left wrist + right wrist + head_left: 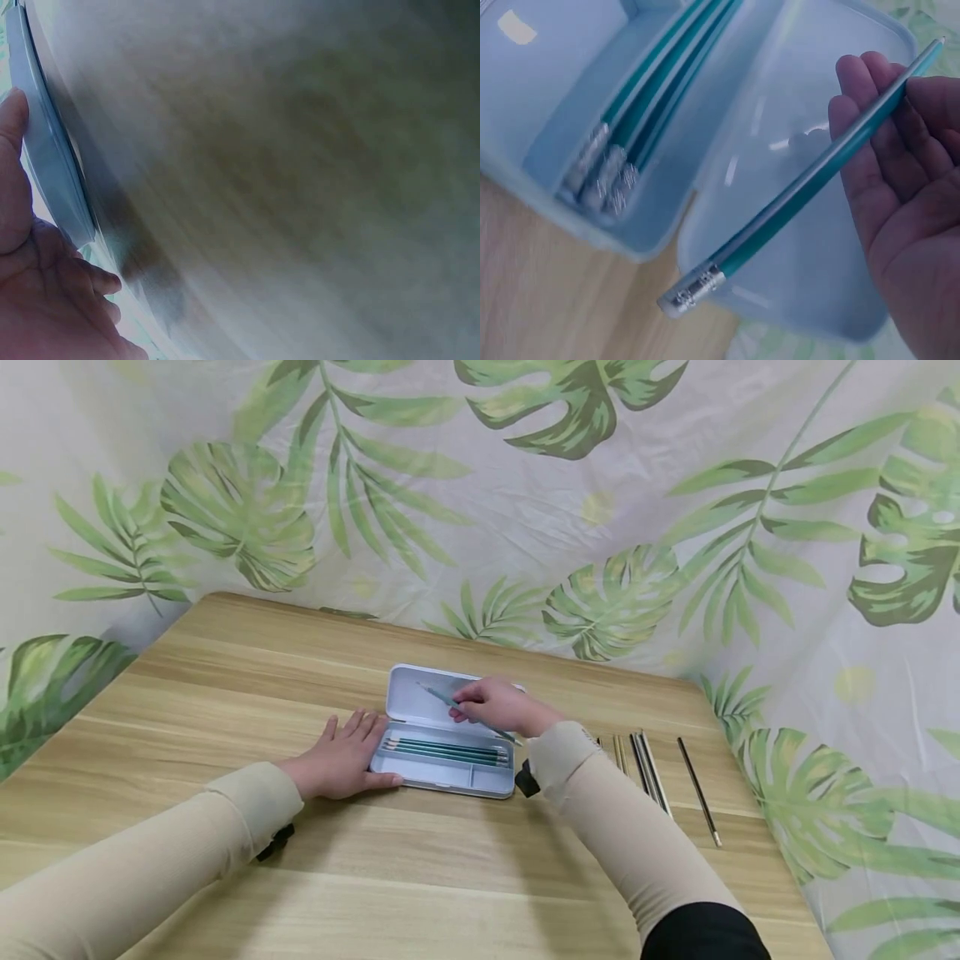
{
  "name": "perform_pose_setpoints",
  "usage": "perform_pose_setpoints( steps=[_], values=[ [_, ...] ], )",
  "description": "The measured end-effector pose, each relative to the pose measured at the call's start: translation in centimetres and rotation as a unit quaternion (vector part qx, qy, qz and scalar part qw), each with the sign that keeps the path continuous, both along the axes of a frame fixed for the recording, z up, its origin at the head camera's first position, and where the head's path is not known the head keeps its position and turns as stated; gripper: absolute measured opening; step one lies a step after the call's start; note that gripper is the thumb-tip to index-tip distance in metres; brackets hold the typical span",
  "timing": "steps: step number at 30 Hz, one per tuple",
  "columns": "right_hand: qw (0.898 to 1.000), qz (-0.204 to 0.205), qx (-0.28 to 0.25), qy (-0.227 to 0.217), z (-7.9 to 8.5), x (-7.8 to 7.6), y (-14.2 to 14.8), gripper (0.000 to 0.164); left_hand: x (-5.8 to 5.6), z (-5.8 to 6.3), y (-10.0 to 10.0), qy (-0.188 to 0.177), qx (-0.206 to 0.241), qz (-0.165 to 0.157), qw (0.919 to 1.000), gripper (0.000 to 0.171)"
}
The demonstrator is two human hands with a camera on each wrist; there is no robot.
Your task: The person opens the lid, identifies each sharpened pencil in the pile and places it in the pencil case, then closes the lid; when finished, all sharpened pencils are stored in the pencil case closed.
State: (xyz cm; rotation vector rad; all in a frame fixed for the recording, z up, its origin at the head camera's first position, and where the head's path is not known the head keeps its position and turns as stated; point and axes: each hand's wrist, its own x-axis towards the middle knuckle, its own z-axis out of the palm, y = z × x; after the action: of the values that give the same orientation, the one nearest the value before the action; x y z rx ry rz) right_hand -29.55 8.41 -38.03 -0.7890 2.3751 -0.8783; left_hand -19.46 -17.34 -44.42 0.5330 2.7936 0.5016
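Note:
A pale blue pencil case lies on the table with its hinged lid folded back. Several green pencils lie side by side in its long compartment, their silver ferrules showing in the right wrist view. Between thumb and fingers, my right hand pinches another green pencil above the lid, its eraser end slanting down to the right in the head view. My left hand rests at the case's left end with straight fingers, the thumb along the front edge.
To the right of the case, partly behind my right forearm, several loose pencils in black, gold and silver tones lie on the wooden table. A black pencil lies apart, farther right. A leaf-patterned cloth hangs behind the table.

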Motion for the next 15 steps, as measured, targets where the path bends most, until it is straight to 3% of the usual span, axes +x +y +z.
perform_pose_setpoints(
  steps=[11,15],
  values=[
    [0.997,0.019,0.071,0.028,-1.8,-0.1,-2.8,0.028,0.0,-0.1,-0.2,-0.004,0.007,0.002,1.0000,0.106],
    [0.995,0.035,0.077,0.059,-2.2,-0.3,-2.9,0.026,0.0,-0.2,-0.1,-0.005,0.010,0.003,0.9999,0.106]
  ],
)
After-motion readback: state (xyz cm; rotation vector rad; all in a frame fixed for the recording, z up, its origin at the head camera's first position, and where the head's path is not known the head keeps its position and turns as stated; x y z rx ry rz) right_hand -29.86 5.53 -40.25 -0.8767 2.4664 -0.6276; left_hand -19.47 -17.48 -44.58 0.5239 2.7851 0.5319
